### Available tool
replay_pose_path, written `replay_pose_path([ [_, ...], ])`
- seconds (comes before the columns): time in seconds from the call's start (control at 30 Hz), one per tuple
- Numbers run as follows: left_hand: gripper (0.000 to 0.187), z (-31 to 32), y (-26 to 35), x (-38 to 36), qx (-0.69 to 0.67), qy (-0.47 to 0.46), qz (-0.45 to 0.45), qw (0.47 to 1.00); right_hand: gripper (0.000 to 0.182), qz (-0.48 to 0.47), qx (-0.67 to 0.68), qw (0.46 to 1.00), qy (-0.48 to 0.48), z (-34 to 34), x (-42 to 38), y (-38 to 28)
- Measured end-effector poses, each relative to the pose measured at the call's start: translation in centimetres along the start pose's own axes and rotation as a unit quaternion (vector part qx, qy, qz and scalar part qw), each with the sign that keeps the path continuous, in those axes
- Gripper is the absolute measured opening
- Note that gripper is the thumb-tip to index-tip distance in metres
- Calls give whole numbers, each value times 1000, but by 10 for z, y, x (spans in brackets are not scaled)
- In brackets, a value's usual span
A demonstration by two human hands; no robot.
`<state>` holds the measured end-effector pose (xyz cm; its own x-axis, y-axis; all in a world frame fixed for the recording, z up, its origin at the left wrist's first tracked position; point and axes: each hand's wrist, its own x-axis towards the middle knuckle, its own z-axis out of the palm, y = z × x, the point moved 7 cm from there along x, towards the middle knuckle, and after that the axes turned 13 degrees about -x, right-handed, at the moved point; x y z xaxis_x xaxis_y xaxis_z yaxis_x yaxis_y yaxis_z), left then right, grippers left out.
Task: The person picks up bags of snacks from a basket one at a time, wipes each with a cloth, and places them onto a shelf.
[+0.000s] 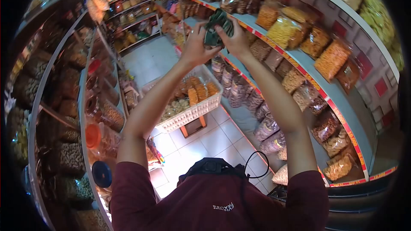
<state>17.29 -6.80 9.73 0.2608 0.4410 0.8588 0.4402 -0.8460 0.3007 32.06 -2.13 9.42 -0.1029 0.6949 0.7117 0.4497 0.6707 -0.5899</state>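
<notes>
Both my arms are raised in front of me, in a narrow shop aisle. My left hand (195, 45) and my right hand (234, 38) together grip a dark green snack packet (217, 25), held up near the right-hand shelf (299, 62). The left hand grips the packet's left side and the right hand its right side. Clear bags of orange and yellow snacks (282, 30) lie on that shelf just right of my hands.
A white basket (188, 117) of packed snacks stands on a wooden stool in the aisle below my arms. Shelves of jars and bagged nuts (68, 154) line the left side. Bagged snacks (265, 128) fill the lower right shelf. White floor tiles (205, 145) run between.
</notes>
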Motion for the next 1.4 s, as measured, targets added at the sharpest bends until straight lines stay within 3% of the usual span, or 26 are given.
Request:
replay_pose_path([
  [0.1, 72, -19, -55, -55, -36, -20, -79, 996, 64, 41, -25, 997, -58, 78, -14, 39],
  [0.13, 74, -22, -70, -75, -47, -39, -131, 989, 53, 47, -40, 997, -42, 88, -24, 30],
  [0.23, 66, -22, -108, -143, -41, -64, -236, 969, 49, 145, -4, 955, -258, 144, -54, 46],
  [0.27, 61, -18, -116, -166, -37, -72, -265, 961, 41, 146, 46, 952, -264, 174, -68, 77],
  [0.3, 57, -13, -120, -187, -33, -81, -294, 952, 37, 68, 13, 973, -219, 205, -81, 114],
  [0.43, 40, 29, -168, -275, -155, -122, -349, 916, 37, 164, -28, 929, -330, 258, -150, 177],
  [0.53, 38, 62, -197, -345, -158, -127, -454, 868, 36, 238, -81, 894, -372, 293, -198, 235],
  [0.57, 42, 77, -213, -377, -128, -147, -444, 875, 36, 260, -98, 883, -379, 302, -210, 252],
  [0.67, 50, 100, -241, -467, -75, -101, -528, 840, 39, 219, -58, 925, -307, 335, -249, 314],
  [0.7, 51, 105, -244, -480, -70, -95, -559, 821, 40, 240, -63, 911, -329, 344, -261, 335],
  [0.83, 49, 122, -270, -494, -5, -79, -595, 800, 43, 275, -153, 873, -372, 360, -258, 390],
  [0.87, 45, 124, -274, -485, 34, -38, -529, 847, 44, 272, -192, 865, -375, 361, -252, 396],
  [0.97, 43, 135, -300, -473, -8, 7, -609, 793, 51, 241, -170, 879, -374, 390, -249, 450],
  [1.07, 48, 164, -319, -486, -27, -4, -630, 776, 58, 268, -178, 878, -355, 399, -222, 469],
  [1.17, 50, 184, -329, -494, -72, -17, -678, 731, 61, 150, -287, 880, -348, 423, -225, 512],
  [1.3, 53, 191, -336, -503, -80, -53, -699, 709, 51, 312, -231, 823, -414, 427, -235, 543],
  [1.4, 53, 188, -334, -509, -94, -36, -711, 696, 45, 308, -188, 849, -385, 410, -210, 499],
])
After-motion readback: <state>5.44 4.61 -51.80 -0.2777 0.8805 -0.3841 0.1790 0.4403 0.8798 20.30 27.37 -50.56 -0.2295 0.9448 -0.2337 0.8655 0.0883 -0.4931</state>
